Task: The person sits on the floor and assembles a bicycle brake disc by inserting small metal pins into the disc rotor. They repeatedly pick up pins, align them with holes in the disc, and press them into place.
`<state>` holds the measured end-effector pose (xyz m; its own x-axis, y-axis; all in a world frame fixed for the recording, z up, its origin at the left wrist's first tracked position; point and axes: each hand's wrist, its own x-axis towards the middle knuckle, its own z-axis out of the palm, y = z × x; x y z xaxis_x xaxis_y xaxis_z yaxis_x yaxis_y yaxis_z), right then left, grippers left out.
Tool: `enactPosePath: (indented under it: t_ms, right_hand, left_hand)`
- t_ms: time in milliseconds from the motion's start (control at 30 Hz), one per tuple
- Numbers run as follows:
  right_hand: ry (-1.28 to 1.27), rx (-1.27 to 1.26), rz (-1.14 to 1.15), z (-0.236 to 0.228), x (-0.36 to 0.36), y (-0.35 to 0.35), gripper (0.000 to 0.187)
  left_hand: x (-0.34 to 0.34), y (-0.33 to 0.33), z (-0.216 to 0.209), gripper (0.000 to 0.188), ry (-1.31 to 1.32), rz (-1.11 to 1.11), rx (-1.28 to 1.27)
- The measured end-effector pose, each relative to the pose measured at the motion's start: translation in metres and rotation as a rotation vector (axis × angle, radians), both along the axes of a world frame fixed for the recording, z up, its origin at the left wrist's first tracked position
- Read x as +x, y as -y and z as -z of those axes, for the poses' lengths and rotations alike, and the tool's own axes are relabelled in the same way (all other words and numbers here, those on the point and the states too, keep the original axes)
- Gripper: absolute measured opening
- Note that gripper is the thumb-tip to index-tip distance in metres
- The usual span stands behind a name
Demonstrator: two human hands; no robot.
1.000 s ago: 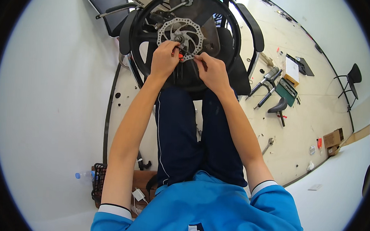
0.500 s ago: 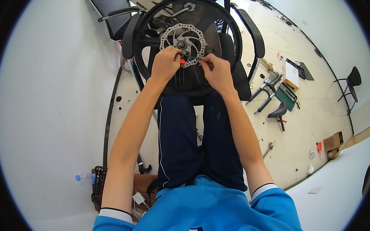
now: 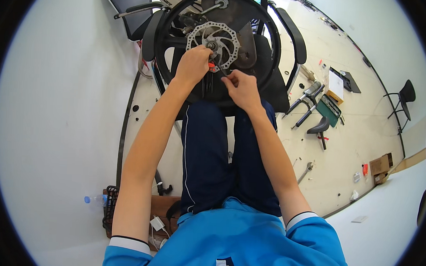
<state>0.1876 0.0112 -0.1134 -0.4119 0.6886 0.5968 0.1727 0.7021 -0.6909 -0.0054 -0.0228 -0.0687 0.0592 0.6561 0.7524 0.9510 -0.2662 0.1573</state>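
Note:
A black bicycle wheel (image 3: 275,50) lies across a chair in front of me, its silver brake disc (image 3: 232,47) facing up around the hub. My left hand (image 3: 194,64) is closed at the near-left side of the disc, its fingertips pinching the upper end of a thin dark hex key (image 3: 220,68) close to the hub. At the key's nearer end, my right hand (image 3: 243,89) grips with thumb and fingers, just off the disc's near edge. Something orange-red (image 3: 211,65) shows beside the left fingertips. The key's tip is hidden by the left hand.
The black chair's armrests (image 3: 293,36) flank the wheel. On the floor to the right lie a bicycle fork (image 3: 309,104), a green tool case (image 3: 328,109), a saddle (image 3: 319,126) and a wrench (image 3: 306,171). A wire basket (image 3: 110,207) and plastic bottle (image 3: 95,200) are at lower left.
My right hand has moved nearer to me and slightly left, swinging the hex key from nearly sideways to a steeper slant. My left hand stays near the hub.

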Motion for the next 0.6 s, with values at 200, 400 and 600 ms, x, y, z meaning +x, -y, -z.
enactPosePath:
  t_ms: [200,400,600]
  right_hand:
    - [-0.081,-0.175,-0.130,0.008,-0.019,0.019,0.018]
    - [-0.052,-0.210,-0.143,-0.005,-0.002,0.019,0.015]
    - [-0.063,0.069,0.026,-0.023,0.028,-0.005,0.011]
  left_hand:
    - [-0.006,0.002,-0.001,0.017,0.032,0.033,0.015]
    - [0.000,0.018,-0.005,0.016,0.094,0.068,0.015]
    - [0.018,0.014,-0.001,0.015,0.196,0.090,0.085]
